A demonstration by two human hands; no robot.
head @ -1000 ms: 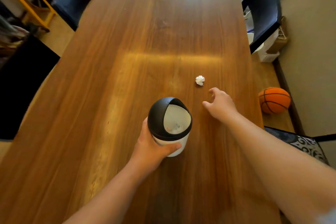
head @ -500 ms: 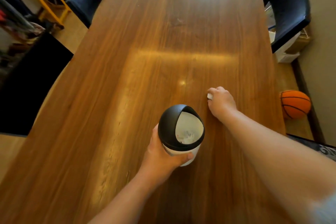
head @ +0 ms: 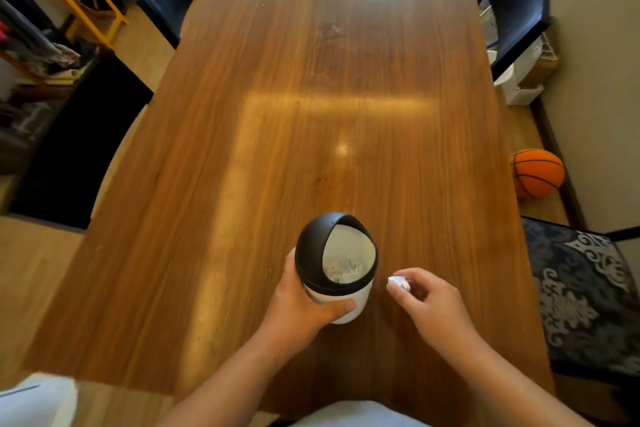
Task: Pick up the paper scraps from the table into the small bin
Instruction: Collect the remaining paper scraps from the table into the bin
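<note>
Right now, from the head cam looking down: a long wooden table [head: 311, 97] runs away from me toward 12 o'clock. My left hand [head: 304, 302] is wrapped round the small bin [head: 337, 267], a white cup w/ a black domed lid, standing upright on the table near the close edge. That grip is closed on the bin's lower wall, thumb across the front, prob. to steady it so it won't tip or slide. The lid opening faces up and toward 3 o'clock, and white scraps show inside.

My right hand [head: 433, 302] sits just beside the bin at its 3 o'clock, apart from it. Its grip is a fingertip pinch, closed on a crumpled paper scrap [head: 398, 282], held clear of the table, close to the rim. I judge the drop into the opening comes next. No other scraps visible on the table. A basketball [head: 536, 173] rests on the floor at 3 o'clock.
</note>
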